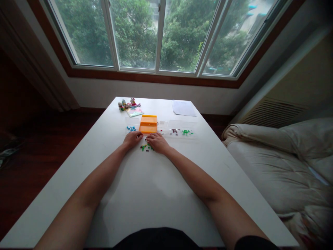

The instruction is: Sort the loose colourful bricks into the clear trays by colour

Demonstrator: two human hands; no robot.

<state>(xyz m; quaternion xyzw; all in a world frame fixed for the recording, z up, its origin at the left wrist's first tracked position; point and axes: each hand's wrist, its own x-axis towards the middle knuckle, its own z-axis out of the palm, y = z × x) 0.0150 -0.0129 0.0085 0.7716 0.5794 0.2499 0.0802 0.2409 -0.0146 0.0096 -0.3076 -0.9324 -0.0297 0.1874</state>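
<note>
My left hand (133,139) rests on the table just in front of an orange open case (148,125), its fingers curled together; whatever they may hold is too small to make out. To its right, my right hand (158,142) lies with fingers stretched toward the case, over the edge of a loose pile of small building bricks (143,148). Green, yellow and dark brown pieces show in that pile, partly hidden by the right hand. Blue bricks (131,128) sit in a clear tray beyond my left hand.
Clear trays right of the case hold dark brown bricks (174,131) and green bricks (186,132). Small brick figures (125,105) and a shiny booklet (135,111) lie at the far left of the white table (161,194). A paper sheet (184,108) is at far right.
</note>
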